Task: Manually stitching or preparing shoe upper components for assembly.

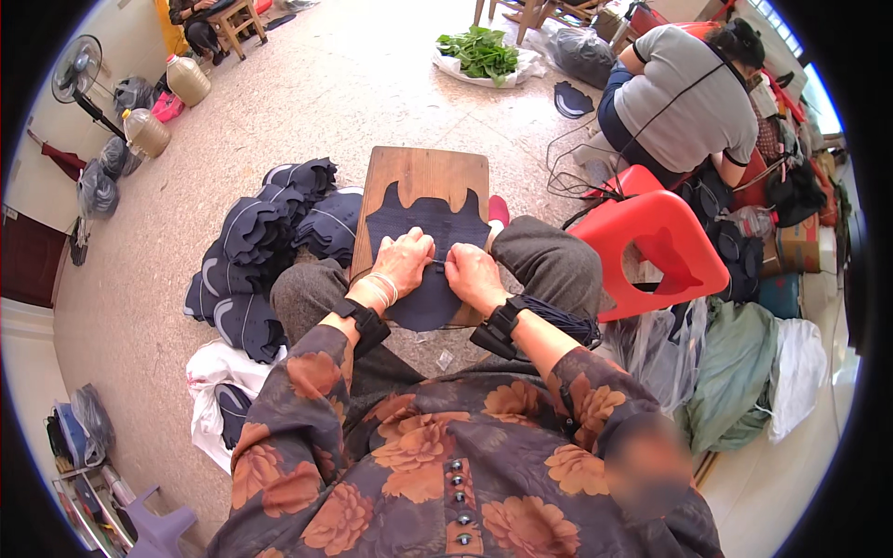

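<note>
A dark blue cut piece [428, 221] with pointed tabs at its far end lies flat on a wooden stool top [428, 164] between my knees. Its rounded near end hangs toward me. Over its middle, my left hand [402, 262] is closed, fingertips pinched together. My right hand [474, 276] is pinched close beside it, just to the right. A thin pale strand or sliver shows between the fingertips, too small to name. Left of my knee, stacks of similar dark pieces [265, 228] with pale curved lines lie on the floor. A dark stringy bundle [563, 319] rests by my right thigh.
At my right stands a red plastic stool [651, 242], with plastic bags [735, 363] below. Another person [684, 102] bends over at the far right, near loose cables [581, 167]. Leafy greens [479, 54] lie ahead. A white sack [228, 381] is at left.
</note>
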`<action>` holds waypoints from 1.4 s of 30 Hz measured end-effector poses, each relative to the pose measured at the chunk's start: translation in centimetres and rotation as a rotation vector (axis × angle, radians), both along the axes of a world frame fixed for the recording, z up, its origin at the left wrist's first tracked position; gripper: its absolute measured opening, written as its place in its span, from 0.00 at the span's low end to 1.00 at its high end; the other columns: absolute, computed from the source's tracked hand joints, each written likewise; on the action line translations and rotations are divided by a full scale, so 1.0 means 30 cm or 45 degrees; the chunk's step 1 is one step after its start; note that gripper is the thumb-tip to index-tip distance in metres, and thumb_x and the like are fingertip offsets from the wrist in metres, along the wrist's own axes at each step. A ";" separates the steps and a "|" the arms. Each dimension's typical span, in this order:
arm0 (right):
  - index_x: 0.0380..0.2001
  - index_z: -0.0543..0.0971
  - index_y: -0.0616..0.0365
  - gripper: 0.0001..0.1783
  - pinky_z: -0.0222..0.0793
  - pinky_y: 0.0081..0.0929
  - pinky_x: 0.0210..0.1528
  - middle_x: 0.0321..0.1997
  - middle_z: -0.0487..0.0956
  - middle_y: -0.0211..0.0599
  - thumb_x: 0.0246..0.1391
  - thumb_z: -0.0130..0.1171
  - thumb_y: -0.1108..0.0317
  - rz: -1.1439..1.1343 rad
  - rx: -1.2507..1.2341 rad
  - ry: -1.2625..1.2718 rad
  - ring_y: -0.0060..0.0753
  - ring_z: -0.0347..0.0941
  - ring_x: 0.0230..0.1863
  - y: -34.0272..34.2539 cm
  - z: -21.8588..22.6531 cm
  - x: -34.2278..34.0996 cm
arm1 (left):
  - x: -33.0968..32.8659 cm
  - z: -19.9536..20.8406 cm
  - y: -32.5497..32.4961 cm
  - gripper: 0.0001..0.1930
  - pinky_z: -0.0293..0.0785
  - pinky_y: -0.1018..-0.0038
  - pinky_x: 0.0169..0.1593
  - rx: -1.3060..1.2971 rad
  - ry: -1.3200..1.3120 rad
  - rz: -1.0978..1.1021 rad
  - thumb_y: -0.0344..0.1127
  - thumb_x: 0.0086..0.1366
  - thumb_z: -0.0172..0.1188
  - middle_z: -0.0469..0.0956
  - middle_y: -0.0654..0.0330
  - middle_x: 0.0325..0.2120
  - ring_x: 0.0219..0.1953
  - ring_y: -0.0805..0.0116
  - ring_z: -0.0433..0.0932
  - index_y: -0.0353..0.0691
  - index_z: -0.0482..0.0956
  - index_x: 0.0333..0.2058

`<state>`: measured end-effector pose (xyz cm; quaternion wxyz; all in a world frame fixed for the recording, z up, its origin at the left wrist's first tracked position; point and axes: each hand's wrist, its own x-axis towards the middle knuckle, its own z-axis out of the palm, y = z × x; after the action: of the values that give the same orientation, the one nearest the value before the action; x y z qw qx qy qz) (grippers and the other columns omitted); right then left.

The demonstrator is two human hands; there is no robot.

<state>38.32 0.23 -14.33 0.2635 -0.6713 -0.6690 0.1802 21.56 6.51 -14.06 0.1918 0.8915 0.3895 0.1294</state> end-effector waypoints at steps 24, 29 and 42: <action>0.32 0.74 0.58 0.06 0.72 0.47 0.42 0.35 0.76 0.48 0.53 0.57 0.68 0.071 -0.004 0.078 0.56 0.75 0.39 -0.043 0.018 -0.007 | -0.011 0.007 0.012 0.03 0.64 0.59 0.43 -0.050 0.018 -0.068 0.30 0.62 0.55 0.71 0.60 0.35 0.42 0.55 0.75 0.45 0.71 0.34; 0.32 0.74 0.58 0.06 0.72 0.47 0.41 0.35 0.76 0.48 0.53 0.57 0.69 0.035 0.039 -0.008 0.56 0.76 0.38 -0.010 -0.001 -0.005 | -0.011 0.038 0.023 0.03 0.65 0.61 0.44 -0.167 0.017 -0.090 0.29 0.62 0.53 0.74 0.60 0.34 0.41 0.55 0.76 0.45 0.72 0.35; 0.28 0.76 0.58 0.03 0.71 0.45 0.41 0.32 0.77 0.47 0.52 0.55 0.70 0.052 -0.082 0.121 0.53 0.76 0.38 -0.016 0.015 0.003 | -0.026 0.003 0.020 0.04 0.74 0.64 0.40 -0.102 -0.213 -0.027 0.28 0.58 0.57 0.75 0.57 0.28 0.35 0.54 0.78 0.42 0.81 0.30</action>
<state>38.40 -0.24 -13.87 0.2696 -0.6563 -0.6631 0.2384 20.79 7.10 -13.96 0.2604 0.8732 0.3677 0.1858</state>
